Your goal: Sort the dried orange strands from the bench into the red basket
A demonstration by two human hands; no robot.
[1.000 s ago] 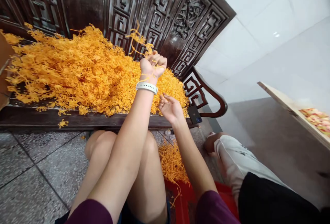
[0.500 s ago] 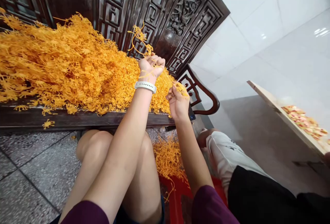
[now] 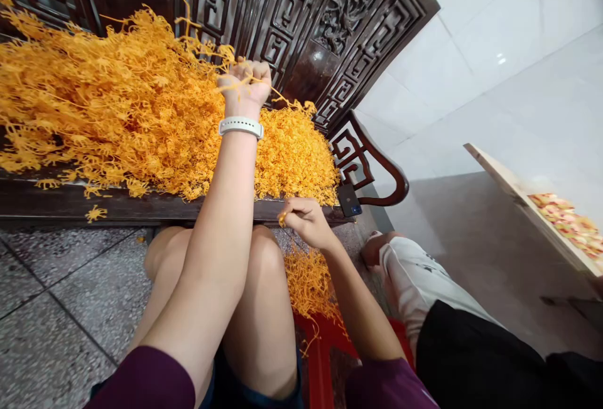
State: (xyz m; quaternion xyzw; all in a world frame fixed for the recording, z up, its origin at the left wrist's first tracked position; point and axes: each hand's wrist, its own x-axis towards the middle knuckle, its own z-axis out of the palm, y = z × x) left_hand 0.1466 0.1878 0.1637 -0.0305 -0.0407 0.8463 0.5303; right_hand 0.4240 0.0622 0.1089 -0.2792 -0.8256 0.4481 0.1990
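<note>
My left hand [image 3: 245, 87], with a pale band on its wrist, is raised over the heap with its fingers curled around stringy orange strands [image 3: 202, 48]. Some strands stick up to the left, and one trails right across the palm. Lower down, at the bench's front edge, my right hand [image 3: 307, 222] is closed in a pinch. A bit of orange piece [image 3: 281, 218] shows at its fingertips. Behind both hands, a big heap of spidery orange pieces [image 3: 127, 107] covers the seat of the dark wooden bench [image 3: 141, 213].
A carved backrest [image 3: 301, 76] rises behind the heap. On the bench's right end lies a dark phone [image 3: 349, 200] by the curved armrest [image 3: 400, 183]. More orange strands [image 3: 308, 280] sit on a red stool [image 3: 320, 365] between my legs and another person's leg [image 3: 414, 271].
My left hand has moved up and left with the strands. My right hand has come down, away from it; the looped orange bunch in it is gone from view, leaving only a small bit showing.
</note>
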